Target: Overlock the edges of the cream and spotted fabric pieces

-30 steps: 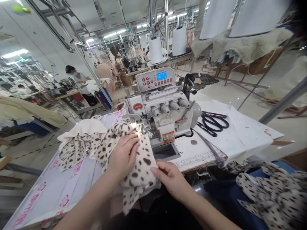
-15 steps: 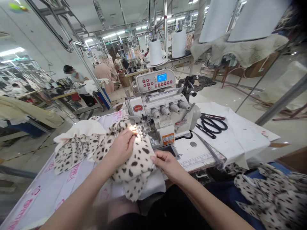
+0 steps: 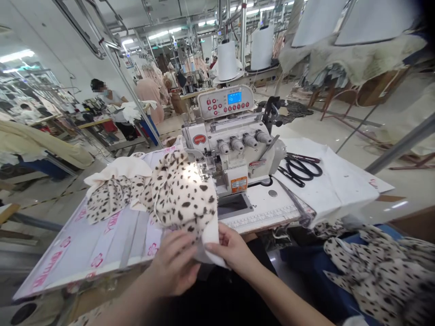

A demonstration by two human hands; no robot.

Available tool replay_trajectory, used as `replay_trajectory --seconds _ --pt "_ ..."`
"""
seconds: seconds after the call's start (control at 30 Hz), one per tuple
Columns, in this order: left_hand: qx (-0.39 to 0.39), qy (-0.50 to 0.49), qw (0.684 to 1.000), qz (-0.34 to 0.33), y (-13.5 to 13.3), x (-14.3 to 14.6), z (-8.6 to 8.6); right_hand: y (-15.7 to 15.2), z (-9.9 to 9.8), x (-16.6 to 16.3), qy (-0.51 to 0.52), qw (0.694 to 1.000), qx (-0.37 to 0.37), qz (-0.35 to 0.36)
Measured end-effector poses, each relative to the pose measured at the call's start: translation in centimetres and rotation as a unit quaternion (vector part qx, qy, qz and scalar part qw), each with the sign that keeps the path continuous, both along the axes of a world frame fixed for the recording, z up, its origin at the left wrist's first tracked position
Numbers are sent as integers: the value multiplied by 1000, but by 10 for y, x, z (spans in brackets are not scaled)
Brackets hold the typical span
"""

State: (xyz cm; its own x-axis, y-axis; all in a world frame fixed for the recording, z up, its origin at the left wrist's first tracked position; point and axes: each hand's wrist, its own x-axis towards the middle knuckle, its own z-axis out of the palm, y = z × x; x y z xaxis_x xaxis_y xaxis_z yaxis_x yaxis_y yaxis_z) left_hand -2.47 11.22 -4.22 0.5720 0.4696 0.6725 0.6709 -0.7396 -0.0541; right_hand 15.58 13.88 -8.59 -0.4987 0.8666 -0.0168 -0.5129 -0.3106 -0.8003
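Note:
A cream fleece fabric piece with dark spots [image 3: 185, 199] lies bunched at the needle area of a white overlock sewing machine [image 3: 234, 149], under its bright lamp. At its near right corner, my right hand [image 3: 234, 251] is closed, pinching the turned-up white underside between thumb and fingers. My left hand [image 3: 176, 258] is at the fabric's near edge, slightly blurred, its fingers stretched out and its thumb apart. Whether any cloth lies between them is hard to see. More spotted fabric with a white backing [image 3: 112, 190] spreads over the table's left side.
Black-handled scissors [image 3: 301, 170] lie on white sheeting right of the machine. Spotted fabric pieces [image 3: 377, 271] are heaped at lower right. Thread cones [image 3: 226, 61] stand behind the machine. A person [image 3: 107, 97] sits at another station, back left.
My left hand has left the needle area and come back toward me to the near edge. My right hand has moved down, and the fabric's corner now shows its white underside.

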Motion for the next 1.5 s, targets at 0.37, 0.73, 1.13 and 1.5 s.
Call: replay_trajectory --seconds 0.37,0.73,1.13,1.5 --pt "-92 -64 989 98 -23 -24 -26 -40 0 13 -37 999 -27 30" --pt "-108 -198 969 102 -28 -7 -25 -54 7 15 -82 997 -12 -11" --pt "-88 -20 995 -35 -72 28 23 -90 42 5 -196 963 168 -77" --pt "-114 -75 990 -37 -70 33 33 -103 46 18 -173 982 64 -25"
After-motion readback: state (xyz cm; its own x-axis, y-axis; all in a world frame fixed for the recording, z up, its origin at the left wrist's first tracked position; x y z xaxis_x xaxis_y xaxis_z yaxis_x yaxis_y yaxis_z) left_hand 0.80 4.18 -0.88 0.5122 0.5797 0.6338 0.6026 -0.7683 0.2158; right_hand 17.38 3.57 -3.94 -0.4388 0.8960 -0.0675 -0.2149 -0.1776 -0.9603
